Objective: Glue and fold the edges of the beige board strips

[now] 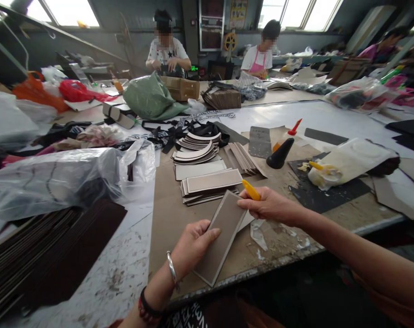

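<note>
My left hand [190,246], with a bracelet at the wrist, grips the lower left side of a flat grey-brown rectangular panel [222,232], thumb on top. The panel has a pale border and tilts over the table's front edge. My right hand [270,205] is closed around a tool with a yellow handle [251,190]; its working end is hidden. The fingers of that hand also touch the panel's upper right corner. Just beyond lies a stack of similar rectangular panels [213,180], with curved pieces [198,150] behind it.
A black cone-shaped object [280,154] and a red-tipped bottle [294,128] stand to the right. Near them lies a cut white jug [357,159] with a yellow handle in it. Dark strips [73,255] and clear plastic bags [73,175] occupy the left. Co-workers sit across the table.
</note>
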`<act>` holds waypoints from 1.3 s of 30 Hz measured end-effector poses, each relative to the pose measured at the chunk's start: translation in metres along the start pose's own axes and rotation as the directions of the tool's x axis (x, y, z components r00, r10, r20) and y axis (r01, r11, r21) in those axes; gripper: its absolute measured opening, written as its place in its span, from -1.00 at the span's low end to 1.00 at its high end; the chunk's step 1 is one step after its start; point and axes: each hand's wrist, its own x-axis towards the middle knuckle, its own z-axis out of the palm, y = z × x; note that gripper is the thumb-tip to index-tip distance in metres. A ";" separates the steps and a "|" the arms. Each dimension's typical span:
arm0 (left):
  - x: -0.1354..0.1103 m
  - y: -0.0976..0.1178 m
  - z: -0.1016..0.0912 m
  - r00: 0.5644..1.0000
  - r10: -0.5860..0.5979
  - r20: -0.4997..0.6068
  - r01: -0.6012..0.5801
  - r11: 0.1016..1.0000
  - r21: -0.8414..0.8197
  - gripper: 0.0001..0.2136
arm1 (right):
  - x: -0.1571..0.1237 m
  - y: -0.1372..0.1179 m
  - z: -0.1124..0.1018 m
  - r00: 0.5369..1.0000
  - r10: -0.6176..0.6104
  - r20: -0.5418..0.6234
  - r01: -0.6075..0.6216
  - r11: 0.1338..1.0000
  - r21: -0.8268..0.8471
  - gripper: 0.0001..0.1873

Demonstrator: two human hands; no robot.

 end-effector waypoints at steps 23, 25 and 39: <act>0.005 -0.010 0.001 1.000 -0.028 0.006 0.028 0.978 -0.207 -0.54 | 0.022 -0.004 0.015 0.993 -0.037 -0.110 0.030 0.997 -0.067 -0.72; 0.005 -0.010 0.001 1.000 -0.024 0.009 0.025 0.980 -0.199 -0.54 | 0.023 -0.003 0.015 0.994 -0.035 -0.102 0.028 0.997 -0.074 -0.72; 0.011 -0.012 0.001 0.999 0.020 -0.045 -0.035 0.933 -0.359 -0.58 | 0.024 -0.005 0.020 0.994 0.094 -0.052 -0.081 0.976 0.203 -0.65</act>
